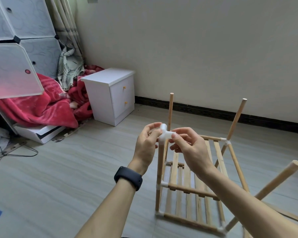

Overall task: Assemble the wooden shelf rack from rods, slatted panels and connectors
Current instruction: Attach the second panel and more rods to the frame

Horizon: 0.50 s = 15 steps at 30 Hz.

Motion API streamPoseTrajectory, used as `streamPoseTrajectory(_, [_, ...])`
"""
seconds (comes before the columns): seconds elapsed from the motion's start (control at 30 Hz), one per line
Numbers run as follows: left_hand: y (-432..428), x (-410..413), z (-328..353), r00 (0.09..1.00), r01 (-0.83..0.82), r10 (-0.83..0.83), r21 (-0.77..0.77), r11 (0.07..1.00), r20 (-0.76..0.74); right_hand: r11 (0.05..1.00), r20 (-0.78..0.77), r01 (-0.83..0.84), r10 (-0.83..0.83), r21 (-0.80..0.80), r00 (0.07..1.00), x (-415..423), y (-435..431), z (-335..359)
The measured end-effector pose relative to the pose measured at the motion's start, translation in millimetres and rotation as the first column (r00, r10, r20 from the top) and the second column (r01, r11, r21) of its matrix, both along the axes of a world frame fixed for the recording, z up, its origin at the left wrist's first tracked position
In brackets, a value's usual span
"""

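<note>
Pinching a white connector (165, 133) atop a rod (160, 162), left hand (147, 145) and right hand (189, 148) grip it.

Both forearms reach forward, left hand (147, 143) and right hand (187, 146) raised close together, fingers (175, 135) pinched.

The rack (193, 177) is partly hidden: both forearms cross in front of its slats, and its near right corner runs off the bottom edge. The right hand (189, 148) covers part of the rack's upper panel. Fingers of both hands wrap the white connector (165, 133) atop the rack's near left rod, hiding how far it is seated. Right of the rack, a pink object is cut off by the edge.
</note>
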<state>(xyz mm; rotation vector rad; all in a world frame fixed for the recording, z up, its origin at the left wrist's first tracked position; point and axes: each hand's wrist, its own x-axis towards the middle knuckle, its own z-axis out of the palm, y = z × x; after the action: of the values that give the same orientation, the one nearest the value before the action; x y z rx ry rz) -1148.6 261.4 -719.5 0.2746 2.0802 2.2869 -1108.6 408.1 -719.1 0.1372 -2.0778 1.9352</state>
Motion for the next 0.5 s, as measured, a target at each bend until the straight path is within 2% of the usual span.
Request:
streamPoseTrajectory(0.2, [-2.8,5.7,1.4,1.000,0.016,-0.016,0.009,1.000,0.008,0.999,-0.024,0.020,-0.020,-0.036,1.000,-0.5,-6.2,-5.8])
streamPoseTrajectory(0.5, [-4.8,3.7,-11.2,0.998,0.055,-0.055,0.000,0.998,0.009,0.999,-0.080,0.044,-0.043,0.013,0.996,-0.5,-9.9,-8.3])
